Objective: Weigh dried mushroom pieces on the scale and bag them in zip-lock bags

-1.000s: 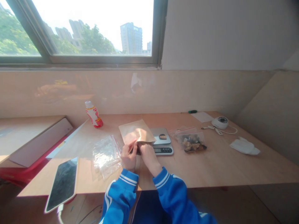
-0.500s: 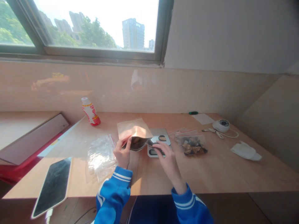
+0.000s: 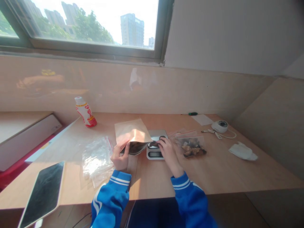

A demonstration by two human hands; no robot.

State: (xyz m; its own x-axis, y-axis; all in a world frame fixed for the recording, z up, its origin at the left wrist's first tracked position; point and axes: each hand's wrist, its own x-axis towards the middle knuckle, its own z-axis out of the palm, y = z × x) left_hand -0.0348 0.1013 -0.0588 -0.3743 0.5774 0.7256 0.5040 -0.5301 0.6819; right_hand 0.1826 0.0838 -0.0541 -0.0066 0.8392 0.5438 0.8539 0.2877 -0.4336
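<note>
Wooden desk (image 3: 213,167), left hand (image 3: 120,156) holding open kraft pouch (image 3: 130,133), right hand (image 3: 168,152) at scale (image 3: 154,153)

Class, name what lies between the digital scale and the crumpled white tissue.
The head view shows a clear zip bag of dried brown pieces between the digital scale and the crumpled white tissue.

A drink bottle (image 3: 85,112) stands beyond a tablet (image 3: 41,194).

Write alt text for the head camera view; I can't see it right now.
A left hand holds an open kraft paper pouch beside a digital scale, with the right hand over the scale. A zip bag of dried pieces lies to the right.
</note>
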